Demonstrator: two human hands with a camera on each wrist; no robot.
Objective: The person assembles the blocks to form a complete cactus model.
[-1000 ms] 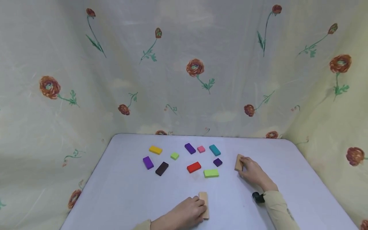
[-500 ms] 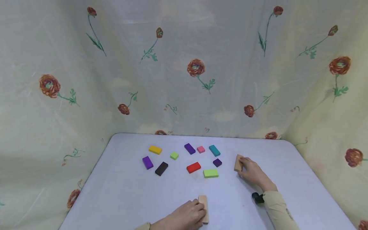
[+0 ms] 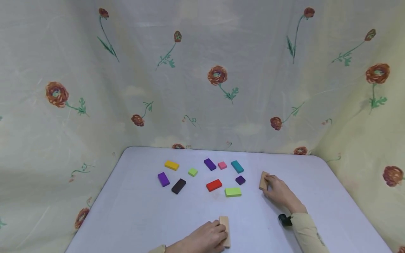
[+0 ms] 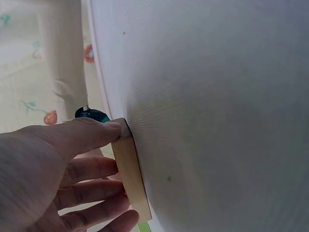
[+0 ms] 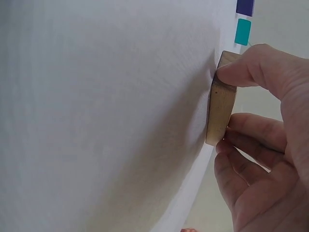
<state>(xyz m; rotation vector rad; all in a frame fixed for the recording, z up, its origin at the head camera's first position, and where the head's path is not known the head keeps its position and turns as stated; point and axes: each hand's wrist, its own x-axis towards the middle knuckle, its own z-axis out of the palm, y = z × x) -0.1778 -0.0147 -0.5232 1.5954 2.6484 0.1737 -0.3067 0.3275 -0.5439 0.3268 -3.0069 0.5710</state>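
Observation:
In the head view, a plain wooden block [image 3: 224, 220] lies lengthwise near the front of the table, and my left hand [image 3: 204, 237] grips it from the left side. The left wrist view shows the thumb at one end of this block [image 4: 130, 169], the other fingers along its side. Farther back on the right, my right hand [image 3: 280, 192] holds a second plain wooden block [image 3: 263, 181]. Seen from the right wrist, the thumb is on the near end of that block [image 5: 220, 108], with fingers curled at its other end, close against the white tabletop.
Between the hands and the back edge of the white table [image 3: 136, 218] lie several coloured blocks, including a red one [image 3: 214, 185], a lime one [image 3: 233, 192], a dark brown one [image 3: 178, 186] and a teal one [image 3: 237, 166]. A flowered curtain [image 3: 190, 88] surrounds the table.
My left hand has slid its wooden block slightly toward the table's front. The right hand and its block stay in place, and the head view has shifted a little.

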